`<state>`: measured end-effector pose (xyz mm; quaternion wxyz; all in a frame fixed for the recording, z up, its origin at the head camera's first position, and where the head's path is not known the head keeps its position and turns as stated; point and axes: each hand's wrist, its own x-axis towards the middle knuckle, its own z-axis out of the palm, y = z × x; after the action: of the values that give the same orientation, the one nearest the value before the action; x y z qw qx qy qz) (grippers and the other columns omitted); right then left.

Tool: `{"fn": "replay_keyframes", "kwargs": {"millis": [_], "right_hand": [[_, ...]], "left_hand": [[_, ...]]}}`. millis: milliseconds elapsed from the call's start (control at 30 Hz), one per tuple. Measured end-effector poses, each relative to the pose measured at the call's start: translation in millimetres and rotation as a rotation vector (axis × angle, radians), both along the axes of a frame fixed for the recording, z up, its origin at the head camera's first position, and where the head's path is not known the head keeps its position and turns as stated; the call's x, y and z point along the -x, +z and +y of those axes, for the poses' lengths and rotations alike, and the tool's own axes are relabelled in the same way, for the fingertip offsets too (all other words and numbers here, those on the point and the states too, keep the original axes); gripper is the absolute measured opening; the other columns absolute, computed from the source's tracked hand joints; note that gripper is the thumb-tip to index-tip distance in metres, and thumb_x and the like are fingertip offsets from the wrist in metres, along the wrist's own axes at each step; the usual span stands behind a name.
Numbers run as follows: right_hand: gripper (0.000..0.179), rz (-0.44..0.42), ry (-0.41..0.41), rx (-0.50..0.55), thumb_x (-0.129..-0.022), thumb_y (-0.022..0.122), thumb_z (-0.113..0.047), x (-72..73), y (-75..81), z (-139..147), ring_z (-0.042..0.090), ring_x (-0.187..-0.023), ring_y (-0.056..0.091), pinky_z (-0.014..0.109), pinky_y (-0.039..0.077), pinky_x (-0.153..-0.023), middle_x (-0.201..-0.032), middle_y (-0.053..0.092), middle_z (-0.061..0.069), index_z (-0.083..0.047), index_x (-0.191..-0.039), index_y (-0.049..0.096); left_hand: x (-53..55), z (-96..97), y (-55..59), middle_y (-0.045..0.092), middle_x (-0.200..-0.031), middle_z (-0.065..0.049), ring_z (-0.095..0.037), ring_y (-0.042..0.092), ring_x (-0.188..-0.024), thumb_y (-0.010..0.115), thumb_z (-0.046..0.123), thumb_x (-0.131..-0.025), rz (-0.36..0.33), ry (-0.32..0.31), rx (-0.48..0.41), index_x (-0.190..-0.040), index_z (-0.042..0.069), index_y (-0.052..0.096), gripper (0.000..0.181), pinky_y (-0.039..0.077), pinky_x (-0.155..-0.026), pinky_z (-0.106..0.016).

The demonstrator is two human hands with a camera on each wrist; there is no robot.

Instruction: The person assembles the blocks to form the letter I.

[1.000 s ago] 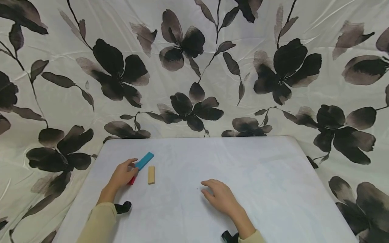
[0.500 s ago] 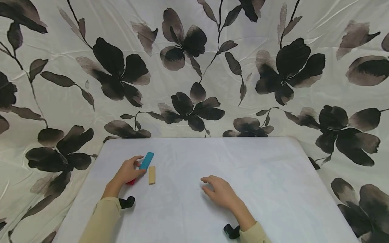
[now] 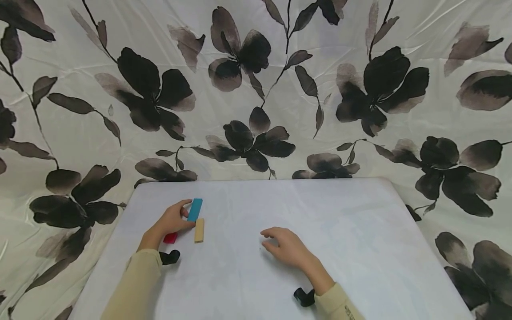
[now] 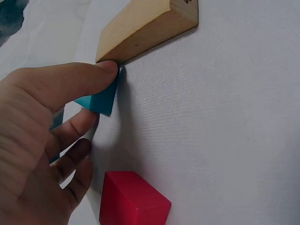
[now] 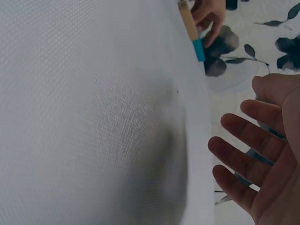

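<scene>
In the head view, my left hand (image 3: 174,221) is at the left part of the table, pinching a blue block (image 3: 195,210) between thumb and fingers. In the left wrist view the thumb lies along the near end of the blue block (image 4: 104,99), with fingertips on its other side. A plain wooden block (image 3: 199,230) lies beside the thumb, close to the blue block's near end. Below the palm sits a red block (image 3: 170,238), partly hidden by the hand. My right hand (image 3: 289,247) hovers over the middle of the table, fingers loosely spread, holding nothing.
A white cloth covers the table (image 3: 340,222). Behind it hangs a pale curtain (image 3: 312,102) printed with dark flowers. Black camera mounts (image 3: 304,297) stick out at both wrists.
My left hand has shifted slightly right and turned the blue block more upright, its near end now by the wooden block. More of the red block shows. The right hand has barely moved.
</scene>
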<state>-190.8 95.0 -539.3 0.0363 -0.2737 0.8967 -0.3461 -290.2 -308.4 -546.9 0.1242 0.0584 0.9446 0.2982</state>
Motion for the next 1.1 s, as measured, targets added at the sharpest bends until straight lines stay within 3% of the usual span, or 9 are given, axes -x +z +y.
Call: {"fn": "replay_keyframes", "kwargs": {"millis": [367,533,767,1100], "right_hand": [[0.032,-0.028,0.029,0.009,-0.097,0.061,-0.026,5.4,0.3,-2,0.014,-0.108,0.060,0.036,0.047,-0.090,-0.121,0.064,-0.003,-0.010,-0.124,0.065],[0.032,-0.036,0.036,0.004,-0.096,0.061,-0.026,9.0,5.2,-2,0.015,-0.106,0.060,0.036,0.048,-0.087,-0.119,0.065,-0.001,-0.010,-0.124,0.065],[0.032,-0.106,0.077,0.039,-0.097,0.060,-0.026,8.7,-1.1,5,0.018,-0.103,0.062,0.035,0.048,-0.086,-0.115,0.067,0.004,-0.007,-0.123,0.065],[0.032,-0.108,0.163,0.101,-0.098,0.059,-0.024,28.5,2.2,4,0.012,-0.100,0.061,0.035,0.049,-0.087,-0.115,0.066,0.006,-0.004,-0.122,0.064]], "left_hand": [[18.8,-7.7,9.6,0.054,-0.090,-0.009,-0.023,0.049,-0.082,0.087,0.023,-0.072,-0.129,-0.034,-0.048,-0.149,0.002,0.029,0.099,0.042,-0.070,-0.035],[20.8,-10.5,11.9,0.052,-0.088,-0.010,-0.023,0.048,-0.081,0.087,0.017,-0.070,-0.147,-0.042,-0.058,-0.150,0.002,0.027,0.101,0.041,-0.068,-0.035],[14.8,-2.5,1.1,0.051,-0.088,-0.009,-0.023,0.048,-0.082,0.089,0.019,-0.069,-0.176,-0.027,-0.049,-0.150,0.007,0.029,0.102,0.041,-0.068,-0.034],[21.9,2.1,10.9,0.052,-0.087,-0.009,-0.023,0.049,-0.080,0.089,0.022,-0.067,-0.153,-0.032,-0.017,-0.147,0.006,0.033,0.098,0.041,-0.067,-0.035]]}}
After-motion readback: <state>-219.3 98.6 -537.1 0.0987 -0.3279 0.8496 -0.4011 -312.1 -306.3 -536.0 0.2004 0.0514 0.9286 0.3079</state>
